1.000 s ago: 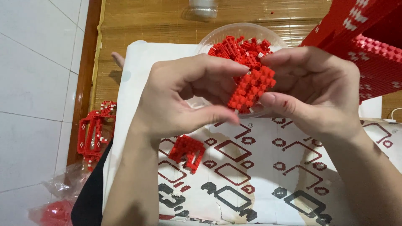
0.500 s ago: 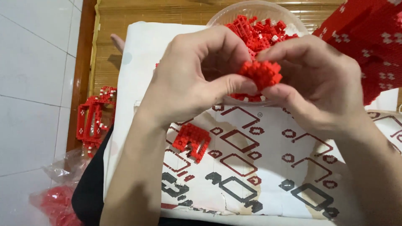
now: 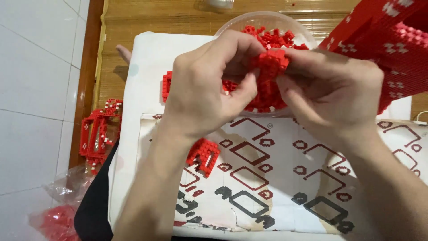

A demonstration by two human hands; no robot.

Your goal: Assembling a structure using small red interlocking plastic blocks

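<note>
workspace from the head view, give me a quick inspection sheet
surface: printed instruction sheet spread over a white cushion, on a wooden mat
job's things: small red brick assembly pinched between both hands; clear bowl of loose red bricks right behind it
clutter: small red brick piece lying on the sheet; red and white brick frame at the mat's edge; plastic bags with red bricks on the floor tiles
grips: left hand and right hand both shut on the assembly
cables: thin white one at the right edge, barely visible
surroundings: large red and white brick build upper right; white floor tiles on the left
</note>
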